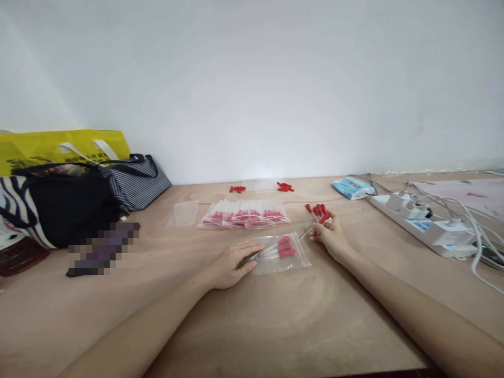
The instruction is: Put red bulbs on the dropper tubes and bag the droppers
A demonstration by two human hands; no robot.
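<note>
A clear zip plastic bag (264,266) lies flat in front of me, with several red-bulbed droppers (286,252) inside. My left hand (232,264) grips the bag's left end between thumb and fingers. At the bag's right end, my right hand (329,237) pinches a dropper (324,217) by its red bulb, its thin clear tube slanting down left toward the bag's edge. Whether the tip is inside the bag I cannot tell. More red-bulbed droppers (315,209) are just behind the right fingers, partly hidden by them.
Behind lie filled bags (244,214), a flat clear bag (183,214), and loose red-bulbed droppers (238,189) near the wall. On the right are a blue packet (352,188) and a power strip (417,223) with cables. Several bags, including a striped bag (137,181), stand left.
</note>
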